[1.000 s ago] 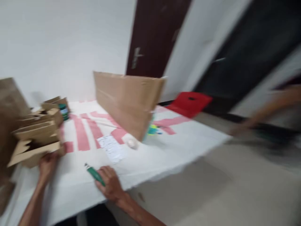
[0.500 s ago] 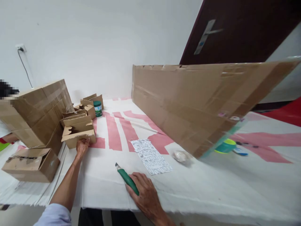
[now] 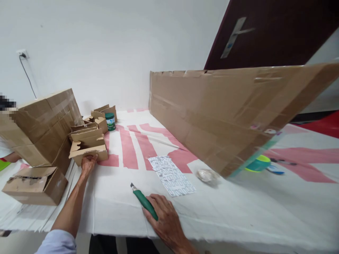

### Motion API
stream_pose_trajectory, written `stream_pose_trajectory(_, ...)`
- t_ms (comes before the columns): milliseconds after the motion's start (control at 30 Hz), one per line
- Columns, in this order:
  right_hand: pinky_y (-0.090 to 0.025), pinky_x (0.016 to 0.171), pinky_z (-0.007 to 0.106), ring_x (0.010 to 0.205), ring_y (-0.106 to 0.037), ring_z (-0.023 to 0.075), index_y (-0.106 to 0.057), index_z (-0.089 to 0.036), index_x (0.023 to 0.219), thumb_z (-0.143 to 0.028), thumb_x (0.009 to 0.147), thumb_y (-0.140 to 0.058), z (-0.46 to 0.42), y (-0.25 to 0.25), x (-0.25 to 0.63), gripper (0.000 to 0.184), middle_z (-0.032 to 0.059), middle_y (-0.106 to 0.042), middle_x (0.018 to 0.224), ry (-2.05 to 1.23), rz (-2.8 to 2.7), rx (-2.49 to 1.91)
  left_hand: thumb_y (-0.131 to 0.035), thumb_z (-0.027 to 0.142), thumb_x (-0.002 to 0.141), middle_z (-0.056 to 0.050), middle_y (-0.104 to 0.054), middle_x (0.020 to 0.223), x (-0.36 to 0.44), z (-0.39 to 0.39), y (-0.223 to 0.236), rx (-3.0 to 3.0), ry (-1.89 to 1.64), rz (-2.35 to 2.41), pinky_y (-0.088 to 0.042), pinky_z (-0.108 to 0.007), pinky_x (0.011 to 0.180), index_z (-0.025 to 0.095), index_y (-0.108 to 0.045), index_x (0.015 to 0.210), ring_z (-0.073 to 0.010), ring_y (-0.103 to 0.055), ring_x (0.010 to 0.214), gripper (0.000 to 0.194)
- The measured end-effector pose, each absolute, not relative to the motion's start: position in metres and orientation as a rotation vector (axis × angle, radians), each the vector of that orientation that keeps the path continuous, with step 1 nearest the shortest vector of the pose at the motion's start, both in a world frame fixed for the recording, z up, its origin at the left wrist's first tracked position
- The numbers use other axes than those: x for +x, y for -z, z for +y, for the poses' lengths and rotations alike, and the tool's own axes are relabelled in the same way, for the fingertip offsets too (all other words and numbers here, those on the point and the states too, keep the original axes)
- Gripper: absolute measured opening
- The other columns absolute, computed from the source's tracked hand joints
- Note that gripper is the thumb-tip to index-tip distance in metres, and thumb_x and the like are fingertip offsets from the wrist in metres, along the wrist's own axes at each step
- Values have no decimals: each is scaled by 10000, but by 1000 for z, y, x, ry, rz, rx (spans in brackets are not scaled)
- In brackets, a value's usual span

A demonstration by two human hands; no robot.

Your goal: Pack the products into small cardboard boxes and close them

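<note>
My left hand [image 3: 88,165] touches the front wall of a small open-topped cardboard box [image 3: 102,154], its fingers laid against the cardboard and slightly apart. The flaps of that box stand up at the back. Resting on the white cloth, my right hand [image 3: 165,215] is closed around a green utility knife [image 3: 144,203], whose blade end points away to the upper left. A white sheet with printed shapes [image 3: 172,176] lies just beyond the right hand. Behind the small box are more open cardboard boxes [image 3: 102,124] and a green-lidded jar [image 3: 110,122].
A large taped cardboard panel [image 3: 212,113] stands on the right. A crumpled clear packet [image 3: 208,175] and a teal tape roll [image 3: 258,164] lie near its lower edge. On the left are a big carton [image 3: 39,130] and a smaller closed box [image 3: 34,185]. Another person's arm [image 3: 12,157] shows far left.
My left hand has slid a little to the left along the front of the small box. The right hand keeps the knife in place. The view has shifted slightly.
</note>
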State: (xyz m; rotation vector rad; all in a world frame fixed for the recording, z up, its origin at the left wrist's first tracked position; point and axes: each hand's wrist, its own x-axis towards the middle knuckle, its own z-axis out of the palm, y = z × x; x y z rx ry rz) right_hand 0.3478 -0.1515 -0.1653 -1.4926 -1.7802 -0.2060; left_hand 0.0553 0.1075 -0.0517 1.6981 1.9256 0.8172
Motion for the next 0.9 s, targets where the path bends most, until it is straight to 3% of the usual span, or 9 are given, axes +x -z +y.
stream_pose_trajectory(900, -467, 859, 400, 996, -643, 270, -631, -235, 1181, -281, 1003, -589, -150, 168, 350, 189, 77, -708, 1082, 276, -1790, -1441, -679, 403, 1021, -100, -683, 1302, 54, 143, 44, 1825, -539, 1882, -619, -457, 941, 174, -660, 1300, -258, -701, 1106, 362)
